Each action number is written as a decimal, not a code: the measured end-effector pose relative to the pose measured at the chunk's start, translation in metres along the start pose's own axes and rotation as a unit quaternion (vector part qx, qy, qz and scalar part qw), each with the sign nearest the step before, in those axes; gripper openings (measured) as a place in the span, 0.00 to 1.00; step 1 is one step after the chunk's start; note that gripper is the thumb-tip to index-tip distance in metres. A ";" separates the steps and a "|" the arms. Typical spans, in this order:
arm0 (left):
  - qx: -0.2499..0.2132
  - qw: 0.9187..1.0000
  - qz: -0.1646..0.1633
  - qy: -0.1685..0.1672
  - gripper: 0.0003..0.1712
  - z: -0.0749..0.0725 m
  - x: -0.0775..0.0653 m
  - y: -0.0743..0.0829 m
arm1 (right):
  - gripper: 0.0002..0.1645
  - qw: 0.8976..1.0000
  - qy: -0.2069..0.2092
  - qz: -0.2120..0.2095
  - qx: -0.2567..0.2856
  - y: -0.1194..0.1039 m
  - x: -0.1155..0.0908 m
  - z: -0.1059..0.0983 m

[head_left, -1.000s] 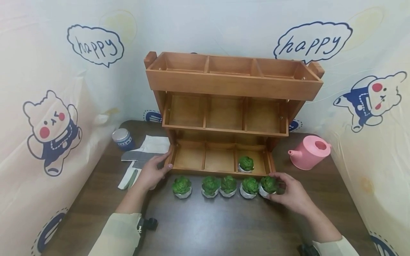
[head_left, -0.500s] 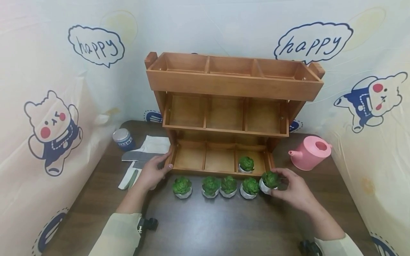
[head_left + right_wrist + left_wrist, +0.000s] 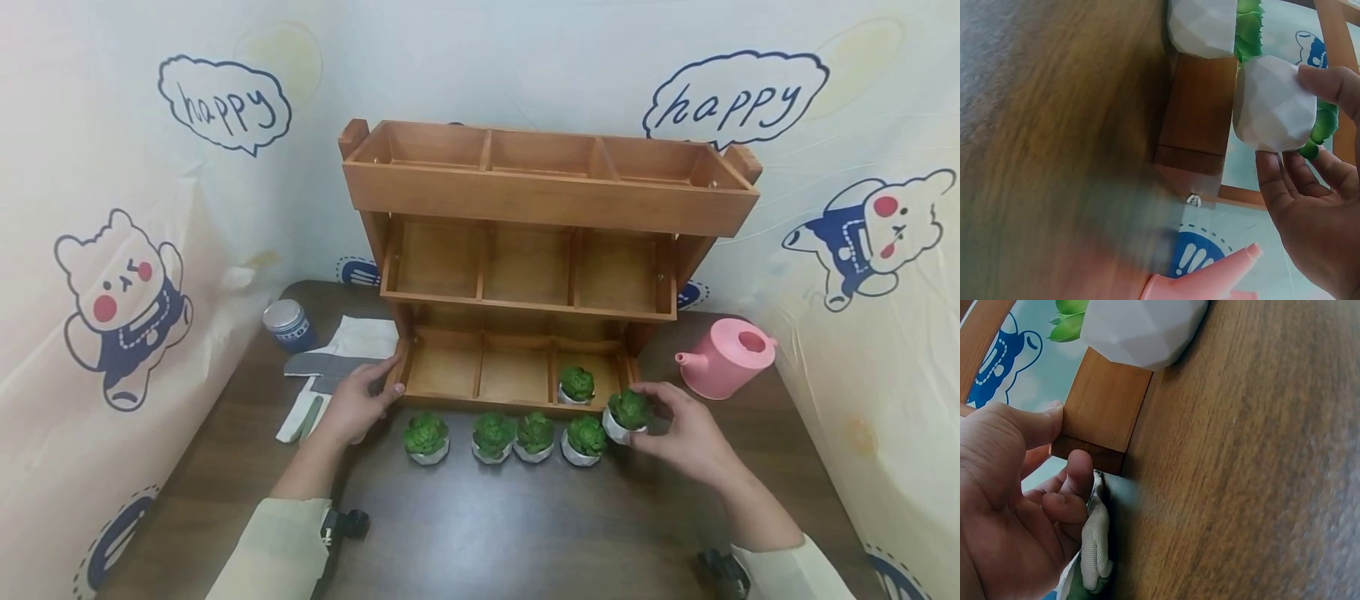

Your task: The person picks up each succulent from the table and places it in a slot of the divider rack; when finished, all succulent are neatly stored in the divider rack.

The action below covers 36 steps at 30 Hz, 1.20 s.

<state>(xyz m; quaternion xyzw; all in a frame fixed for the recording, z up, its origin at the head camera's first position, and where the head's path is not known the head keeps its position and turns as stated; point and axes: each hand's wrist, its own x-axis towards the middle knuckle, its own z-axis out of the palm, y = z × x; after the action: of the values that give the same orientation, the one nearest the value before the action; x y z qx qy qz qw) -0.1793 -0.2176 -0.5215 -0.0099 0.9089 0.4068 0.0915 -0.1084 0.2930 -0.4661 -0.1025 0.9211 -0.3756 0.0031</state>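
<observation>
Succulent (image 3: 627, 410) in right hand (image 3: 688, 439), left hand (image 3: 358, 407) on shelf (image 3: 551, 198)

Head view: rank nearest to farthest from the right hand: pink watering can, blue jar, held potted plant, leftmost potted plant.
From the right hand:
1. held potted plant: in its fingers
2. pink watering can: just beyond the hand, to the right
3. leftmost potted plant: left end of the front row
4. blue jar: far left

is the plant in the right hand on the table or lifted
Lifted: right wrist view shows the right hand holding its pot above the table.
</observation>
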 end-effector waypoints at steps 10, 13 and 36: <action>-0.003 1.000 -0.004 0.001 0.36 0.001 0.001 -0.002 | 0.39 1.000 0.013 -0.014 0.000 -0.006 0.010 0.005; 0.000 1.000 -0.004 0.000 0.36 0.001 0.002 -0.001 | 0.39 1.000 0.017 -0.015 0.007 -0.007 0.012 0.006; 0.003 1.000 -0.003 0.000 0.37 0.001 0.003 -0.002 | 0.40 0.999 0.016 -0.026 0.026 -0.033 0.037 0.025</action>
<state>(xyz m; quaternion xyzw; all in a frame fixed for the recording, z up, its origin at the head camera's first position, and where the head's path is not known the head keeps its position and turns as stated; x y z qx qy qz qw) -0.1822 -0.2185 -0.5240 -0.0119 0.9102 0.4036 0.0924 -0.1367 0.2463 -0.4585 -0.1201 0.9081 -0.4006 -0.0189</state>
